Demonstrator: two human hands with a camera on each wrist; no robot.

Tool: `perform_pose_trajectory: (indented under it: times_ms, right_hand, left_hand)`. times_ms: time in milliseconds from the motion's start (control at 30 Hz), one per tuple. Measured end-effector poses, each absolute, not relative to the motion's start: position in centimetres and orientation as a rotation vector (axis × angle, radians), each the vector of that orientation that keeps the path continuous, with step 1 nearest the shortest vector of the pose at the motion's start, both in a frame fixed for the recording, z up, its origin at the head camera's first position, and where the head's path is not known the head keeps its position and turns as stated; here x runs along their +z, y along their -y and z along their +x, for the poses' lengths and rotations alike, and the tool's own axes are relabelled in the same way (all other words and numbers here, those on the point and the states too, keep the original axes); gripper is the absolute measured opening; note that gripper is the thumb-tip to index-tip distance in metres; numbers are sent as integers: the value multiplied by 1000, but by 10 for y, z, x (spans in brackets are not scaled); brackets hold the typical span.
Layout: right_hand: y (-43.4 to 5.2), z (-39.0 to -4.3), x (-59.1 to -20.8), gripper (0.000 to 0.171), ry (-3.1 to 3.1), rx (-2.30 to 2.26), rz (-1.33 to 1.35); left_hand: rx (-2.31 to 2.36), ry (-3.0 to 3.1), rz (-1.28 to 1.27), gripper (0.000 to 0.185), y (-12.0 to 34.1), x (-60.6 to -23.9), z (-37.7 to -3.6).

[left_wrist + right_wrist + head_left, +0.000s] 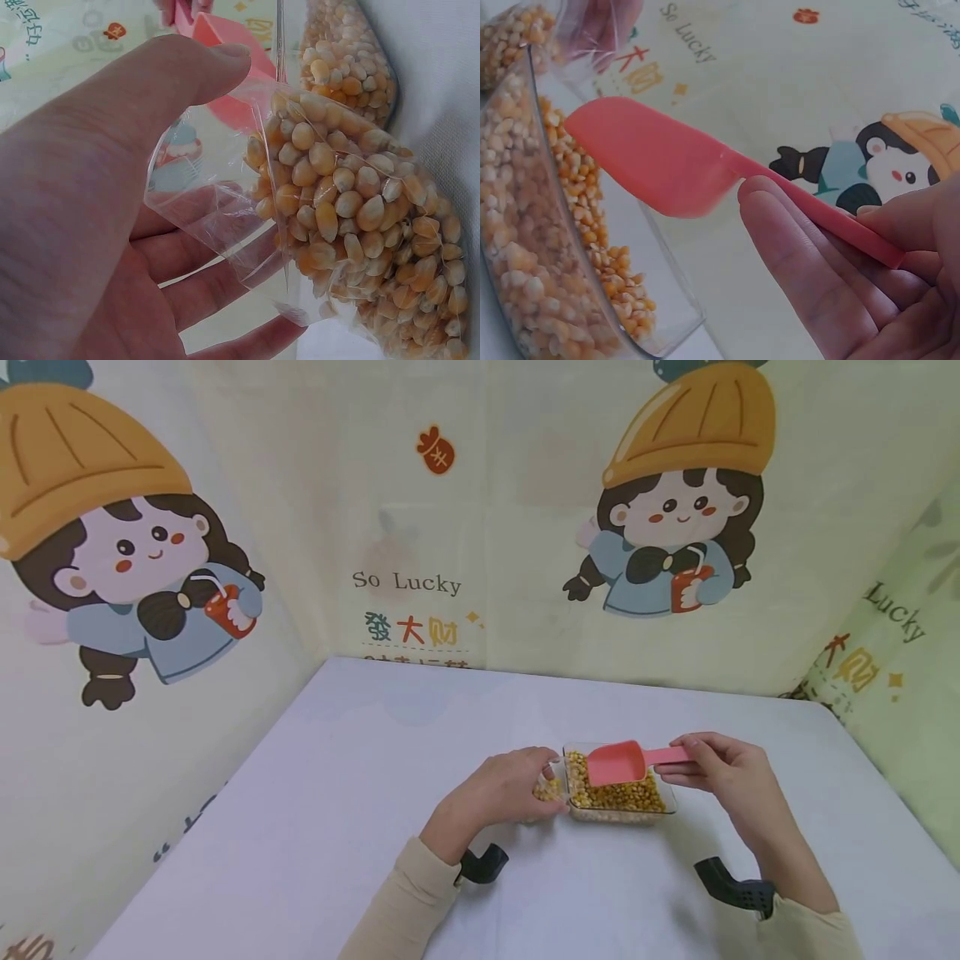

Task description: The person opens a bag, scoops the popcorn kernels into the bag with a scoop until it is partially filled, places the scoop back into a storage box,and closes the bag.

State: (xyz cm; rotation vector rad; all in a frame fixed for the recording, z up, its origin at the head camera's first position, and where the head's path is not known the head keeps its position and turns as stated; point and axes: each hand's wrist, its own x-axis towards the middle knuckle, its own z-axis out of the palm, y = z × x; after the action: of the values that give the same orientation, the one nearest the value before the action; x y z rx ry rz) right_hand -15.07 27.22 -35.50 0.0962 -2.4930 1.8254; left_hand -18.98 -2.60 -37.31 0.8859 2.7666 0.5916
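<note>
Right hand (pixel 731 772) pinches the handle of a pink plastic scoop (pixel 618 762), thumb on top and fingers beneath, at right of centre in the head view. The scoop bowl hangs just above a clear rectangular container (pixel 664 796) filled with yellow corn kernels (pixel 618 795); the bowl is level, and whether it carries kernels cannot be told from any view. In the right wrist view the scoop (pixel 660 161) crosses the middle of the frame, its underside toward the camera and the fingers (pixel 810 270) supporting the handle from below — a grip that seems meant to keep the bowl steady over the container wall (pixel 577 247).

Left hand (pixel 498 793) sits just left of the container, at frame centre, and holds a small clear plastic bag (pixel 547 788) partly filled with kernels. The left wrist view shows the arrangement: the thumb (pixel 172 75) presses the upper edge of the bag (pixel 225 195) while the fingers (pixel 202 262) lie inside or behind the film, spreading the mouth toward the scoop (pixel 225 45) in the upper part of that frame. The kernels (pixel 352 217) have settled to the bag's lower right, against the white table (pixel 337 793). Bag and container stand touching or very nearly so — likely to keep the scoop's path short.

Printed cartoon fabric (pixel 420 527) lines the walls behind and beside the table.
</note>
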Motion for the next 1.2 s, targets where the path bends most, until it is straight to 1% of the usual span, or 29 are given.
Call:
perform_pose_trajectory:
  times_ms: [167, 633, 933, 1200]
  right_hand:
    - [-269, -154, -358, 51, 2581, 1740, 70]
    - [-267, -159, -365, 47, 2743, 1602, -92]
    - [-271, -158, -364, 47, 2745, 1590, -88]
    - [-275, -154, -356, 49, 2766, 1512, -89]
  left_hand:
    - [594, -2772, 881, 66, 26, -372, -190]
    - [570, -2770, 893, 67, 25, -373, -191]
    - [553, -2776, 902, 66, 26, -374, -190]
    - [565, -2775, 902, 66, 27, -375, -191]
